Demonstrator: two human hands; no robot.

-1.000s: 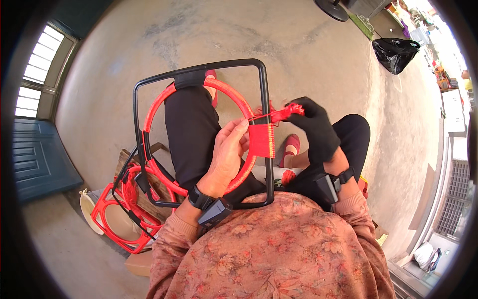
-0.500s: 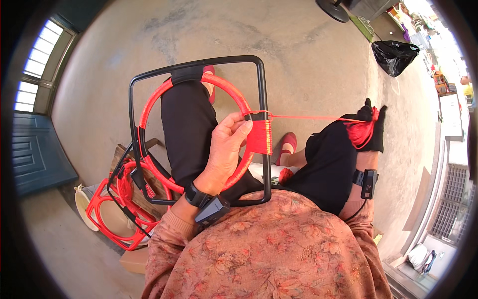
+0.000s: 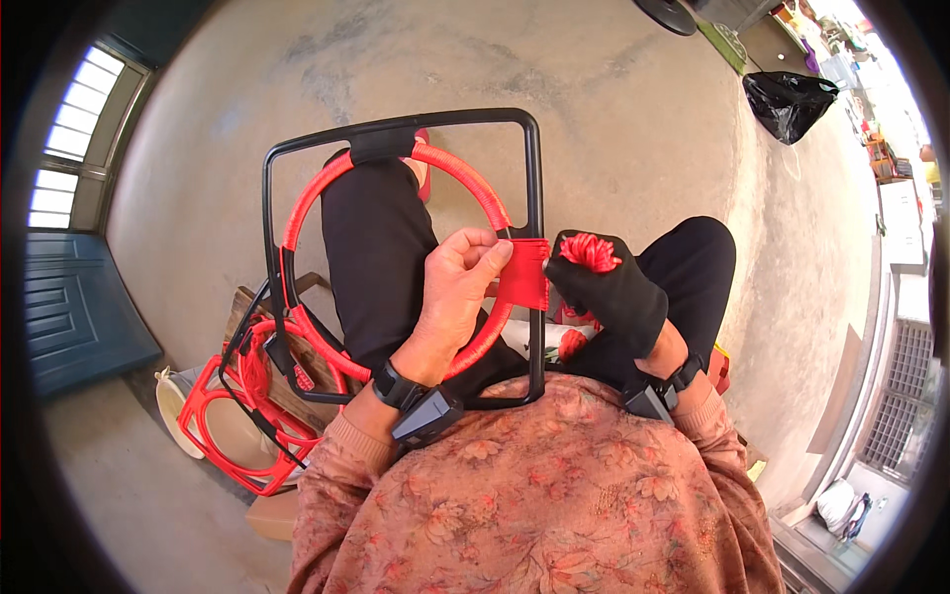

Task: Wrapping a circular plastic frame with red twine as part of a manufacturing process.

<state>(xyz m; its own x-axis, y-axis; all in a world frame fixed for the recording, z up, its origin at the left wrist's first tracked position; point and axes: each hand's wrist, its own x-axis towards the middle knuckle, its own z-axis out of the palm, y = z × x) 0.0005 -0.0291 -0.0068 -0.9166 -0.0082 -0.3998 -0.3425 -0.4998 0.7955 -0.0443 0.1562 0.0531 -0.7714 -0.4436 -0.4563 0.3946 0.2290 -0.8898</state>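
Observation:
On my lap rests a black rectangular frame [image 3: 533,178] with a ring inside it. Red cord covers most of the ring [image 3: 462,174]. A flat block of red cord winding [image 3: 524,274] joins the ring's right side to the frame's side bar. My bare left hand [image 3: 455,287] pinches the ring at the upper left corner of that winding. My right hand [image 3: 618,292], in a black glove, is closed around a bundle of red cord [image 3: 589,251] just right of the side bar. Its fingertips are partly hidden.
Left of my leg, another red-wound frame [image 3: 213,426] leans by a wooden piece and a pale round container [image 3: 175,401]. A blue door panel [image 3: 87,312] stands farther left. A black plastic bag [image 3: 789,104] lies at the far right, near a green broom head [image 3: 725,45].
My right hand has come left from far out at the right to beside the frame, bringing the cord bundle. The taut cord stretch no longer shows. My left hand keeps its pinch.

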